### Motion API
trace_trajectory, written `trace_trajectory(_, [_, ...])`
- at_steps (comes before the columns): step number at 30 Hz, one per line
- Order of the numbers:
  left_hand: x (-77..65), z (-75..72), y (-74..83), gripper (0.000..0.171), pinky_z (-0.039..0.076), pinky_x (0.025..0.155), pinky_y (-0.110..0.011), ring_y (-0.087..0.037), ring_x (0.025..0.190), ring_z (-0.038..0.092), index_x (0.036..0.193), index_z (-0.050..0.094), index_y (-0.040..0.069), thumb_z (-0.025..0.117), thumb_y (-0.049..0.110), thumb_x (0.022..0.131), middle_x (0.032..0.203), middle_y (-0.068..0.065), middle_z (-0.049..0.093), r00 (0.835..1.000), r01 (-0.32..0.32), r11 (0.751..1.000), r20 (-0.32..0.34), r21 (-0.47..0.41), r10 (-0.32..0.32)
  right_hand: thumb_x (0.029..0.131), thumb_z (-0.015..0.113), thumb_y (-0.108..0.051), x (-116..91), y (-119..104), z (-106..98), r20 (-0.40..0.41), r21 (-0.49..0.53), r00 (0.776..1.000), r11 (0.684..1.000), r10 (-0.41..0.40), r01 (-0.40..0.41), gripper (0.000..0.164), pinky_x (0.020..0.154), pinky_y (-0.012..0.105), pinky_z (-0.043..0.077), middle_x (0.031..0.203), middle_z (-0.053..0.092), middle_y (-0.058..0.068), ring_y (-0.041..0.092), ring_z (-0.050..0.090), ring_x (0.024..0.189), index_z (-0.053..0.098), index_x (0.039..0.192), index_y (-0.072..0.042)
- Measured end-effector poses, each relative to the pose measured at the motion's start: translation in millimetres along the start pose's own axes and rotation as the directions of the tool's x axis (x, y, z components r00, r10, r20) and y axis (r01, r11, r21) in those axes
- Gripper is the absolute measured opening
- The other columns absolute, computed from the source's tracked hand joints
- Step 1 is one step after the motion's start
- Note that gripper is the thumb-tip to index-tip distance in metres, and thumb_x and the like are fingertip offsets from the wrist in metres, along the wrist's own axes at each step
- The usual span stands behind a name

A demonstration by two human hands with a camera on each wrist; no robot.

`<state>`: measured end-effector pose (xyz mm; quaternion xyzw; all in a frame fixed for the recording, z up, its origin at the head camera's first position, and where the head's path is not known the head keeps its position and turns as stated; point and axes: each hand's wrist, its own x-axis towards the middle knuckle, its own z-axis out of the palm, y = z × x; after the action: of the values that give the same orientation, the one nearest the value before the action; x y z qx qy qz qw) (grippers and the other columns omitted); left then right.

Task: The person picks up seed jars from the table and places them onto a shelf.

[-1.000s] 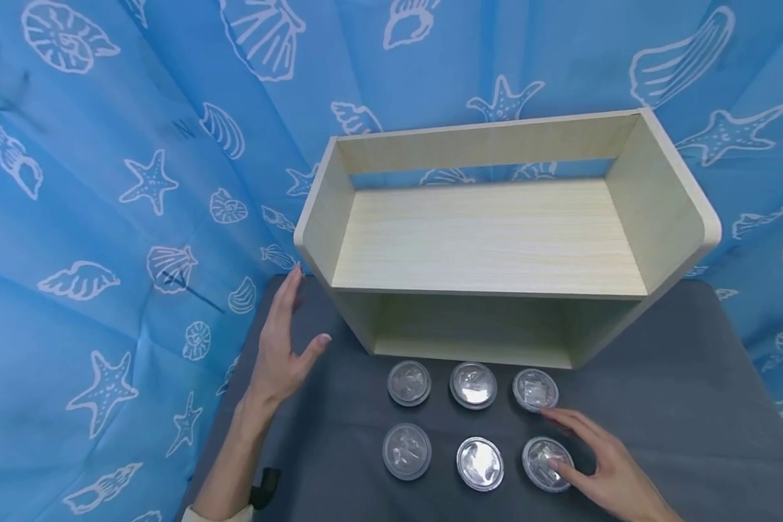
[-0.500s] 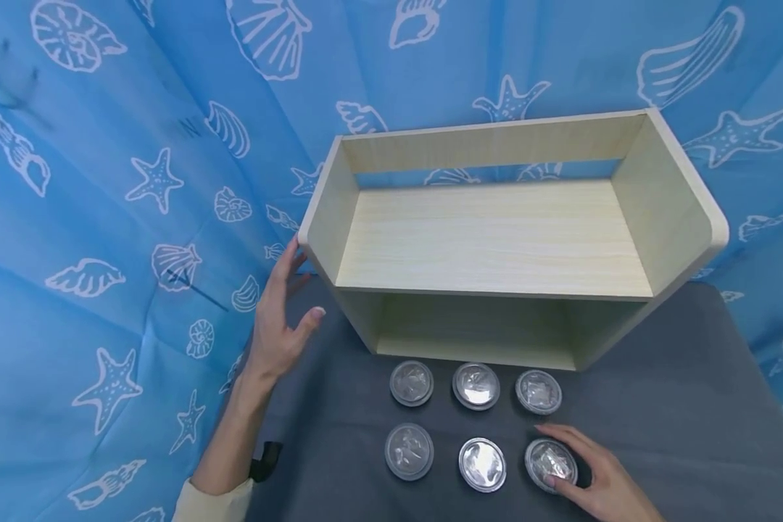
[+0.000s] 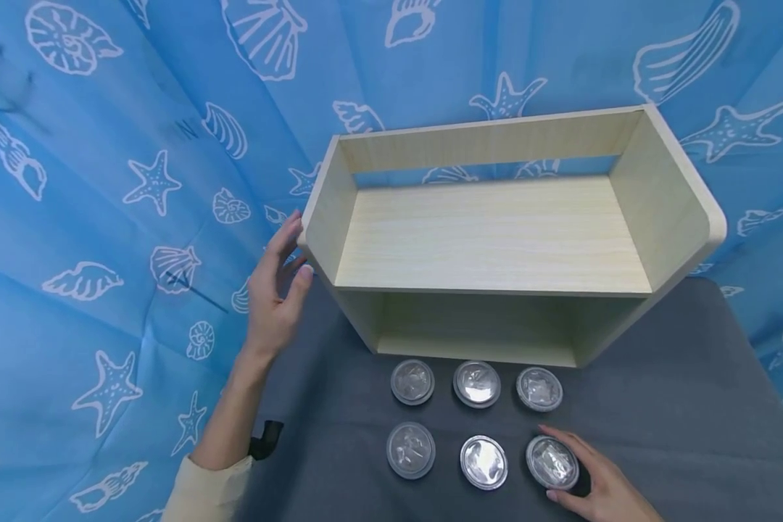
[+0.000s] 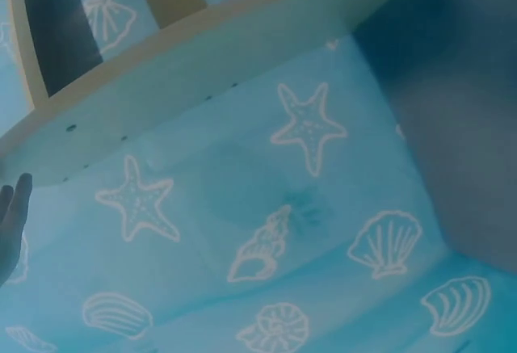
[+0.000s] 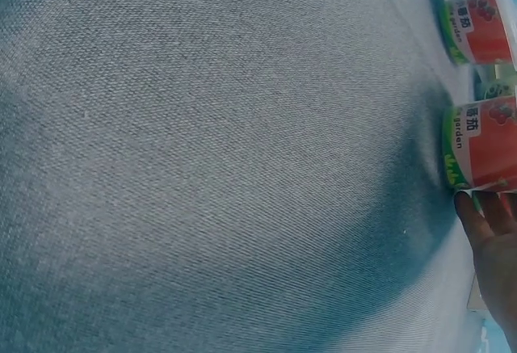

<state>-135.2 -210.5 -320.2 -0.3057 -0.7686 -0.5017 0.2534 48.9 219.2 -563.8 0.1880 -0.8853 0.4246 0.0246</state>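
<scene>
My left hand (image 3: 274,290) is raised beside the pale wooden shelf (image 3: 489,232), fingers extended, fingertips at the front edge of its left side panel. In the left wrist view its fingers (image 4: 16,208) show close to that panel; contact is unclear. My right hand (image 3: 600,478) holds the near-right lidded round tub (image 3: 552,462), index finger on its far side and thumb on its near side. From the right wrist, fingertips (image 5: 464,208) meet the side of this red-and-green labelled tub (image 5: 489,143). Its thumb is hidden there.
Several similar clear-lidded tubs stand in two rows before the shelf, among them a near-middle tub (image 3: 483,462) and a far-right tub (image 3: 539,388). Dark grey cloth (image 3: 678,406) covers the table. A blue seashell curtain (image 3: 137,290) hangs behind and at left.
My left hand has risen toward the shelf's left front edge. My right thumb has slid from the near-right tub's lid to its near side, and the index finger has left the far-right tub.
</scene>
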Motion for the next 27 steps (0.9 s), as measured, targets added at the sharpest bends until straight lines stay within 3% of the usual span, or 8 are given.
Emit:
trace_trajectory(3, [3.9,-0.7,-9.9,0.048,0.048,0.101,-0.041,-0.031,0.136,0.047,0.143,0.048,-0.002,0.056,0.021,0.101,0.153,-0.01,0.043,1.0,0.005,0.999,-0.026,-0.034,-0.006,0.062,0.095,-0.02,-0.1,3.1,1.5,-0.006,-0.002,1.0,1.0,-0.022,0.022,0.089,0.093,0.004,0.03,0.132,0.057,-0.006,-0.01,0.044,0.12,0.055,0.141,-0.012])
trace_trajectory(5, [7.2,-0.6,-8.1,0.043,0.048,0.101,-0.037,-0.03,0.136,0.047,0.14,0.051,-0.002,0.056,0.017,0.102,0.152,-0.01,0.045,0.999,0.021,0.999,-0.032,-0.047,-0.023,0.061,0.095,-0.02,-0.3,4.4,2.2,-0.011,-0.002,1.0,1.0,-0.021,0.021,0.089,0.093,0.003,0.028,0.132,0.057,-0.007,-0.011,0.044,0.12,0.055,0.141,-0.012])
trace_trajectory(13, [20.1,2.7,17.9,0.033,0.049,0.099,-0.033,-0.03,0.132,0.05,0.13,0.053,-0.015,0.048,-0.007,0.098,0.147,-0.025,0.045,0.995,0.086,0.994,-0.042,-0.061,-0.089,0.061,0.095,-0.021,-1.4,5.5,1.9,-0.012,-0.007,1.0,1.0,-0.027,0.027,0.089,0.094,0.003,0.027,0.133,0.057,-0.008,-0.012,0.042,0.122,0.056,0.14,-0.012])
trace_trajectory(22, [24.9,0.8,-5.9,0.031,0.046,0.103,-0.034,-0.027,0.134,0.048,0.13,0.058,-0.006,0.051,0.002,0.101,0.147,-0.017,0.047,0.992,0.109,0.991,-0.056,-0.071,-0.113,0.06,0.096,-0.019,-1.7,0.7,0.4,-0.039,0.003,0.998,0.999,-0.041,0.041,0.087,0.096,0.003,0.027,0.132,0.058,-0.01,-0.013,0.042,0.122,0.057,0.138,-0.013])
trace_trajectory(27, [32.5,5.5,7.8,0.031,0.044,0.105,-0.036,-0.031,0.131,0.051,0.128,0.056,-0.012,0.05,0.001,0.101,0.141,-0.025,0.05,0.987,0.115,0.991,-0.101,-0.068,-0.122,0.063,0.094,-0.015,0.9,-5.4,-4.3,-0.044,0.055,0.999,0.998,-0.025,0.027,0.087,0.096,0.003,0.027,0.134,0.058,-0.008,-0.013,0.041,0.123,0.056,0.14,-0.01])
